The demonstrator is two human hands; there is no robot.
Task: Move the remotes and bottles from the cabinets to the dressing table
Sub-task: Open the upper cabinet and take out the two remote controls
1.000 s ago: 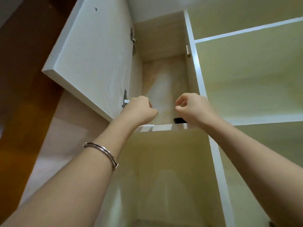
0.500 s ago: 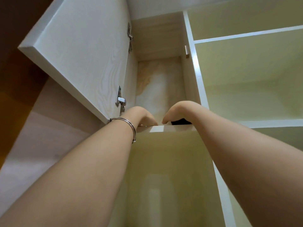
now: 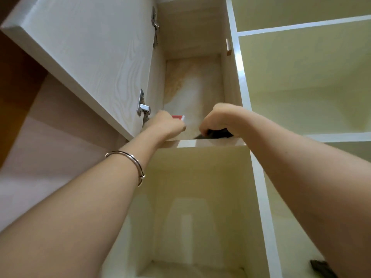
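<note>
1. Bkgd: pale wood-grain cabinet door (image 3: 84, 55) swung open at left, chrome hinge (image 3: 143, 106); cream laminate shelf (image 3: 202, 143) overhead, seen from below.
2. Left hand (image 3: 167, 126) curled on a red/white item (image 3: 179, 117), prob. bottle, can't tell.
3. Right hand (image 3: 219, 119) closed over black remote (image 3: 215, 134), matte plastic, long axis along shelf edge; R hand nearer, pull toward body.
4. Dark item (image 3: 321, 268) lower right, unclear.

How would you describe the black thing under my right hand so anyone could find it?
Look into the upper cabinet compartment behind the open white door. At its shelf's front edge, the right hand covers a flat black object, probably a remote. It is dark, unlike the red-and-white item by the left hand.
</note>
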